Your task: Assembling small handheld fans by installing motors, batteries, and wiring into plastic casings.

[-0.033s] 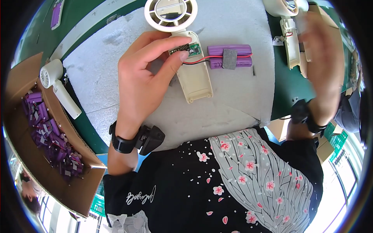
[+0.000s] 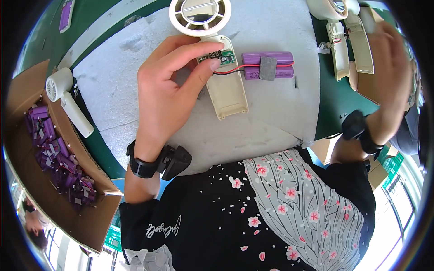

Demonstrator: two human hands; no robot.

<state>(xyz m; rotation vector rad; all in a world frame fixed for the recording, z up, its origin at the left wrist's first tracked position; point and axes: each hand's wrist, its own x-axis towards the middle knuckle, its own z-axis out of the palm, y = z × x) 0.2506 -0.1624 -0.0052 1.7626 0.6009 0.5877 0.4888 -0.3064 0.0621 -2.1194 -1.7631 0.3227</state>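
My left hand [image 2: 169, 81] is closed at the upper end of an open cream fan handle shell [image 2: 229, 97]. Between its thumb and forefinger is a small green circuit board [image 2: 227, 57] with a dark perforated strip. Red and black wires run from the board to a pair of purple battery cells [image 2: 251, 58], joined by a grey pad [image 2: 267, 68]. The round fan head [image 2: 222, 28] lies at the far end of the shell. My right hand [image 2: 389, 54] is raised at the far right, beside other fan parts; motion smears its fingers.
A cardboard box [image 2: 101, 180] of purple battery packs stands at left, beside a white handheld fan [image 2: 77, 115]. At far right lie an open fan shell [image 2: 340, 54] and a second shell piece [image 2: 360, 45]. A grey foam mat [image 2: 280, 122] covers the green table [image 2: 332, 99].
My right hand has swung further right, uncovering the second shell piece at far right. My left hand, the board and the battery cells stay nearly in place.
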